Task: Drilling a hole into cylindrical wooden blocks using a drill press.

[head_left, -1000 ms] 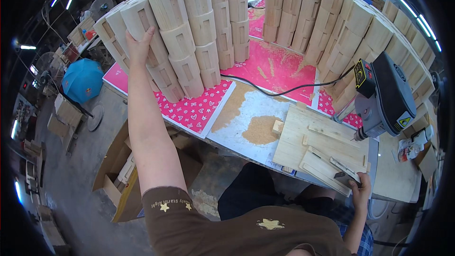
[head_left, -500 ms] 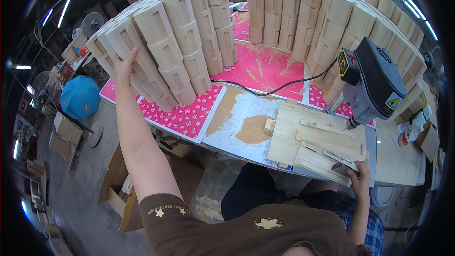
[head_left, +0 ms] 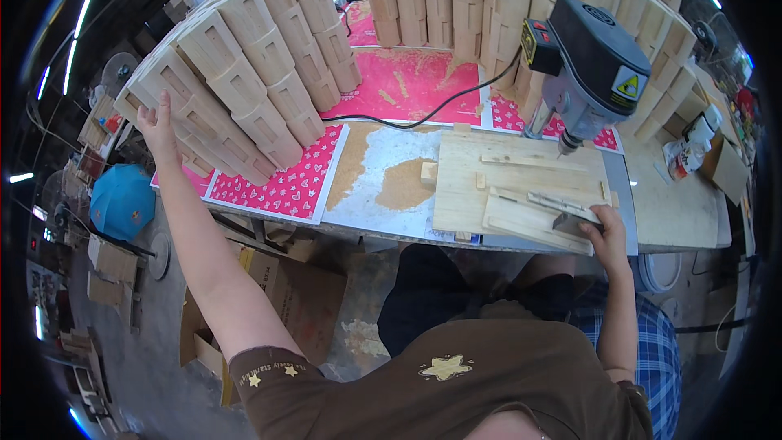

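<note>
The left hand point(head_left: 155, 126), fingers spread flat, presses the end of the stacked pale wooden blocks point(head_left: 236, 90) at the left rim of the workbench point(head_left: 676, 212); the right hand point(head_left: 604, 232) rests half-curled on the light plywood jig board point(head_left: 521, 187), fingers loosely together. Risk: a hard push could topple the leaning stacks, since open room lies only on the pink patterned mat point(head_left: 285, 187) beside the black bench drill point(head_left: 595, 65)

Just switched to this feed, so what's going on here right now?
A person sits at a workbench. Their left hand reaches out to the stacked wooden blocks at the far left. Their right hand rests on a wooden jig under the drill press. Sawdust lies beside the jig.
</note>
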Demonstrator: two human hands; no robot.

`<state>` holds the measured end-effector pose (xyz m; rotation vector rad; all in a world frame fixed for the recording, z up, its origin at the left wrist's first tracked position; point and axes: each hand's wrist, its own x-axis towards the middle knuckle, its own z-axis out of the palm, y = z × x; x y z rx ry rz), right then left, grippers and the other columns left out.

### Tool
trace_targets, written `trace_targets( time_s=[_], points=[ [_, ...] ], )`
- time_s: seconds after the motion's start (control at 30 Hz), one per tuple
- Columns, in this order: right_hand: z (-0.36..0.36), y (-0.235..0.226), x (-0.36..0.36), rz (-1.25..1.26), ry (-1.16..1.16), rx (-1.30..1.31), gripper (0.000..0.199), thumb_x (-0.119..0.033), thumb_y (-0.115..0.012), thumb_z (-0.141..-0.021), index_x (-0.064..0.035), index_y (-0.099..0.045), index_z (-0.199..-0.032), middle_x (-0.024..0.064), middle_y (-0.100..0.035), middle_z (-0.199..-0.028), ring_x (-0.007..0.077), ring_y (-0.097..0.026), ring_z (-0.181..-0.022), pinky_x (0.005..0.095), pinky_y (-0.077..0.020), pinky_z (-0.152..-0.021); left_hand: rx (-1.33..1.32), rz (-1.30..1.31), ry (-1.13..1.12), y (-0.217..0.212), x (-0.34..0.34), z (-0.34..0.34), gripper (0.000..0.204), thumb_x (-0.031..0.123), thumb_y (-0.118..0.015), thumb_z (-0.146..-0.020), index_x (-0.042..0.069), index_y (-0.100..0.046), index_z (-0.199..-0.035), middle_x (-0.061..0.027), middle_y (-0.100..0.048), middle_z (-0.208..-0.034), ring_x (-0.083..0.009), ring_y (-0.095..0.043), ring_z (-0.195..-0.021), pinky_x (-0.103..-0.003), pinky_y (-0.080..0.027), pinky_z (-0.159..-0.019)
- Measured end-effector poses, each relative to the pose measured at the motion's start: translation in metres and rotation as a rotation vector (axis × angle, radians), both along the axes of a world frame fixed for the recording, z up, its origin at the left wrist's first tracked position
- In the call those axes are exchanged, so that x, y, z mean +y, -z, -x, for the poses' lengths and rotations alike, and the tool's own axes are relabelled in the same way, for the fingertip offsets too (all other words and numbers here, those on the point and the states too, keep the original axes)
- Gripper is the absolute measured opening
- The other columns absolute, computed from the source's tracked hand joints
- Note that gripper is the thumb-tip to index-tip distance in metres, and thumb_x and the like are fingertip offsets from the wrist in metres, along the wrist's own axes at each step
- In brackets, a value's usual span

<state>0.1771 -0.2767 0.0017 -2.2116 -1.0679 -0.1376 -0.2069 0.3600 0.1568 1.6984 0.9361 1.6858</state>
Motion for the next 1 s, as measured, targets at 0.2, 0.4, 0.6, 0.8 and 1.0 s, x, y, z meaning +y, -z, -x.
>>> trace_targets(
  time_s=[0.2,0.4,0.6,0.8,1.0],
  points=[
    [-0.003,-0.002,0.002,-0.015,-0.051,0.01,0.029,-0.004,-0.07,-0.067,-0.001,-0.058,-0.093,0.0151,-0.058,-0.087,0.0349,-0.053,-0.085,0.0389,-0.0424,-0.075,-0.191,-0.174,-0.008,-0.032,-0.044,-0.025,0.089,0.039,-0.073,-0.077,-0.008,-0.025,-0.135,-0.0294,-0.034,-0.135,-0.0314,-0.041,-0.123,-0.037,-0.032,-0.102],
    [-0.018,-0.01,-0.013,0.05,-0.108,0.074,0.03,-0.001,-0.071,-0.065,0.0007,-0.057,-0.092,0.0162,-0.058,-0.086,0.0355,-0.054,-0.085,0.0395,-0.0432,-0.074,-0.176,-0.263,0.231,-0.028,-0.104,-0.126,0.048,0.019,-0.067,-0.084,-0.002,-0.044,-0.12,-0.0108,-0.058,-0.106,-0.0146,-0.057,-0.095,-0.027,-0.045,-0.082],
    [-0.042,-0.023,-0.006,0.287,-0.058,0.04,0.032,-0.001,-0.072,-0.063,-0.0002,-0.058,-0.092,0.0175,-0.058,-0.087,0.0381,-0.054,-0.086,0.0417,-0.0438,-0.073,-0.012,-0.064,0.595,0.052,-0.093,-0.265,0.05,0.01,-0.073,-0.075,0.003,-0.049,-0.118,-0.0065,-0.059,-0.099,-0.0131,-0.061,-0.082,-0.025,-0.05,-0.067],
    [-0.038,-0.039,0.006,0.483,0.061,0.209,0.03,-0.002,-0.069,-0.068,-0.005,-0.059,-0.096,0.0191,-0.059,-0.089,0.0377,-0.056,-0.092,0.0429,-0.0451,-0.077,0.287,0.116,0.397,0.152,0.032,-0.428,0.097,0.022,-0.086,-0.056,-0.002,-0.032,-0.133,-0.0227,-0.046,-0.126,-0.0309,-0.05,-0.114,-0.037,-0.042,-0.096],
    [-0.044,0.04,-0.082,0.559,0.201,0.041,0.032,0.004,-0.065,-0.069,-0.0049,-0.06,-0.099,0.0172,-0.06,-0.106,0.0375,-0.054,-0.104,0.0401,-0.0425,-0.088,0.295,0.283,0.313,0.195,0.122,-0.522,0.119,0.025,-0.09,-0.044,-0.009,-0.022,-0.136,-0.0273,-0.039,-0.132,-0.0363,-0.04,-0.123,-0.04,-0.033,-0.104]
  ],
)
